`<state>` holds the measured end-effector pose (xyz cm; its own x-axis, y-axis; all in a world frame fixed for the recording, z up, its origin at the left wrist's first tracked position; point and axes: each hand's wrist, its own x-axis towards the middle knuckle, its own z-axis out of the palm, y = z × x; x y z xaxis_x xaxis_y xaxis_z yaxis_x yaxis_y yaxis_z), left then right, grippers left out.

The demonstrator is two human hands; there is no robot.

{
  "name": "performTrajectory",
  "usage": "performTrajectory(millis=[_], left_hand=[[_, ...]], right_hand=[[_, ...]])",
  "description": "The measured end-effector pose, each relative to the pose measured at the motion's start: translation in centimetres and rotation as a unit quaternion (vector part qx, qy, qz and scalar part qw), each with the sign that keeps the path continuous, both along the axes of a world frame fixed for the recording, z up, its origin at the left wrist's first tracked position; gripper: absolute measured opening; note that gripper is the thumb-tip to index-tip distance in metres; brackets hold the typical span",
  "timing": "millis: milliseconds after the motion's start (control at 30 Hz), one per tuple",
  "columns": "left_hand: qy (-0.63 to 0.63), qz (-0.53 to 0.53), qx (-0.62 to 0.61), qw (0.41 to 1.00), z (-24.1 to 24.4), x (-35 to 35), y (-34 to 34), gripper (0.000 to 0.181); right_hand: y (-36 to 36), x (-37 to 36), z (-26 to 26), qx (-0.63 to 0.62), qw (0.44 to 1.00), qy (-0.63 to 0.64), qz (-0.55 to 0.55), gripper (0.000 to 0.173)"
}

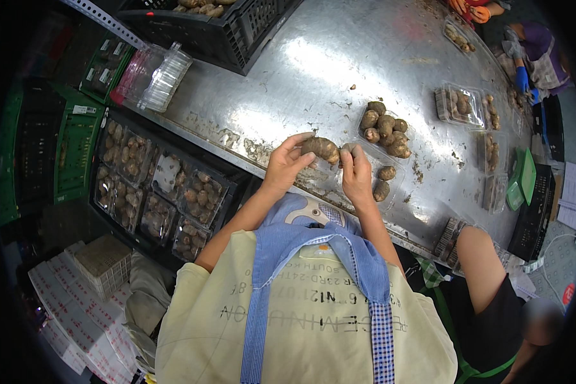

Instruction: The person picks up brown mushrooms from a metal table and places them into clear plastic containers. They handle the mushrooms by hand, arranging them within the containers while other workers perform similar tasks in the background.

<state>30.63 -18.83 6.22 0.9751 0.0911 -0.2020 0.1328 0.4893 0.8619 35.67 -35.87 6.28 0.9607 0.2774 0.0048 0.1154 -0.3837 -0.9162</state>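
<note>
Above the near edge of the steel table (269,91), my left hand (285,165) holds a brown, knobbly taro corm (320,149) between thumb and fingers. At the corm's paler right end, the fingertips of my right hand (356,170) are pinched together; their exact contact is partly hidden. Just beyond my right hand lies a clear plastic tray (359,130) heaped with several taro corms (386,126). A second clear tray (397,194), closer to me, carries a few smaller corms (387,173) and sits partly behind my right hand.
A black crate (187,36) of tubers stands at the table's far left, near stacked clear containers (165,79). Packed punnets (202,197) fill a black crate at lower left. A green-topped scale (521,180) is at right. A co-worker's arm (480,259) reaches in; gloved co-workers (522,79) stand opposite.
</note>
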Motion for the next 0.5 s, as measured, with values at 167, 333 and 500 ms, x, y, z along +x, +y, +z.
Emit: performTrajectory(millis=[167, 333, 500], left_hand=[[0.017, 0.026, 0.025, 0.999, -0.2, 0.1, -0.1, 0.042], [0.021, 0.02, 0.027, 0.999, -0.2, 0.1, -0.2, 0.044], [-0.046, 0.008, 0.076, 0.996, 0.2, -0.1, -0.7, 0.045]], right_hand=[[-0.8, 0.2, -1.4, 0.083, 0.995, 0.057, 0.014, 0.021], [1.3, -0.1, 0.8, 0.1, 0.994, 0.015, 0.03, 0.035], [-0.1, -0.4, -1.7, 0.231, 0.936, 0.254, 0.083, 0.039]])
